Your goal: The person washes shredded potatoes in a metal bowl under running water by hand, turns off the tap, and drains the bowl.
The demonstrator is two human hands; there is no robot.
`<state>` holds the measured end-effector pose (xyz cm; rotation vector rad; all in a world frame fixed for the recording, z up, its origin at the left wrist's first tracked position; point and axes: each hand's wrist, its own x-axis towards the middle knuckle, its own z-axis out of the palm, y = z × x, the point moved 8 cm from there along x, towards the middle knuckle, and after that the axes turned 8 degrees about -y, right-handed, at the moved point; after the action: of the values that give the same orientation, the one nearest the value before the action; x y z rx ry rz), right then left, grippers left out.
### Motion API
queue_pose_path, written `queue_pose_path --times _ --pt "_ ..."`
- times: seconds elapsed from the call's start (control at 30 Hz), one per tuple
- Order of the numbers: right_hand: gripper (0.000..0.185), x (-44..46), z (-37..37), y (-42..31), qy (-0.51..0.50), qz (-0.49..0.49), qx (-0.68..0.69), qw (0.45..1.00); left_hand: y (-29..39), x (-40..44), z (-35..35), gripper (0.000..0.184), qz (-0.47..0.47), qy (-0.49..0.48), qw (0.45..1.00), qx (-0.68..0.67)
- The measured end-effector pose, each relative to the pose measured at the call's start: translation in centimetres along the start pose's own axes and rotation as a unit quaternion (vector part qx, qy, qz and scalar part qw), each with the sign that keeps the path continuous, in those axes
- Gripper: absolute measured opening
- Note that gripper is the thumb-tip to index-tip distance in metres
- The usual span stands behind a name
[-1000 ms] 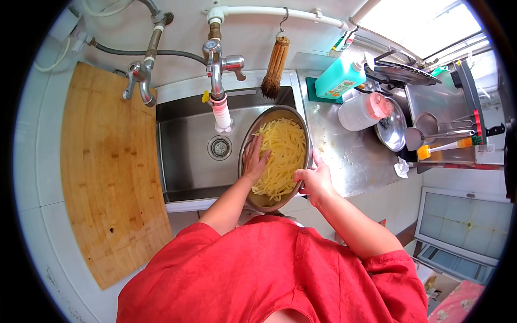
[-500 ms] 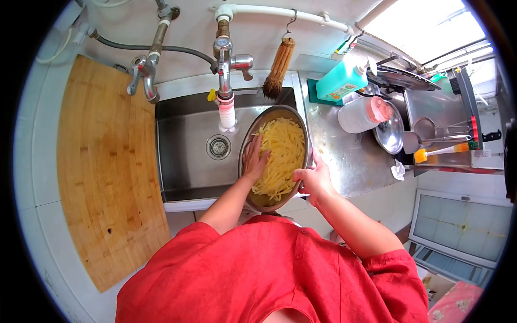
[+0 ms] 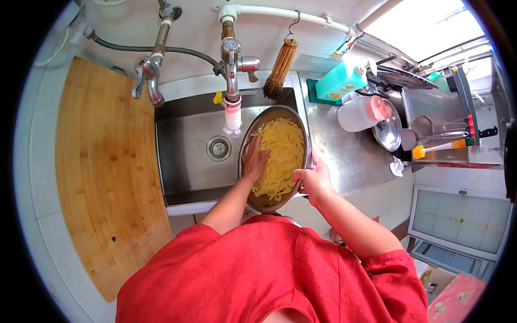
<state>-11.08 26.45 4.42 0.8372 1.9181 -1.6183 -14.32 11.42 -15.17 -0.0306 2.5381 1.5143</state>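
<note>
A metal bowl (image 3: pixel 264 205) of pale yellow strips, which look like cut potato, is over the right end of the sink (image 3: pixel 183 161). My right hand (image 3: pixel 315 176) grips its right rim, with the thumb on the inner side and the other fingers mostly hidden beneath. At the bowl's left side lies my left hand (image 3: pixel 253 160), its fingers stretched along the inner edge against the potato strips (image 3: pixel 280 156) and its thumb apart. The bowl looks tilted toward the left.
A faucet (image 3: pixel 231 75) with a pink-and-white nozzle hangs over the sink, near the bowl. A wooden board (image 3: pixel 102 172) lies left. Above hangs a brush (image 3: pixel 281 67). On the right counter stand a teal bottle (image 3: pixel 339 82), a pink-lidded jug (image 3: pixel 358 114) and a metal lid (image 3: pixel 389 132).
The view has shifted slightly, so the faucet and board sit a little differently in it. Both hands and the bowl stay in nearly the same place.
</note>
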Motion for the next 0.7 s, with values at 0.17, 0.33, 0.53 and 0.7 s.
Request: queue_pose_path --times 0.17,0.33,0.53,0.7 --pt "0.092 -0.1 0.6 0.3 -0.002 -0.003 -0.003 1.0 -0.7 -0.4 -0.1 0.062 0.003 -0.003 1.0 -0.006" --pt "0.095 -0.8 1.4 0.2 -0.003 0.004 0.003 1.0 -0.9 -0.6 -0.6 0.065 0.036 0.0 0.999 -0.021" --pt "0.095 -1.3 1.8 0.7 0.009 0.013 -0.004 1.0 -1.2 -0.9 -1.2 0.065 0.022 -0.015 1.0 -0.011" --pt "0.095 -1.7 2.2 0.4 0.008 0.006 -0.01 1.0 -1.1 -1.1 -1.4 0.065 0.021 -0.012 1.0 -0.015"
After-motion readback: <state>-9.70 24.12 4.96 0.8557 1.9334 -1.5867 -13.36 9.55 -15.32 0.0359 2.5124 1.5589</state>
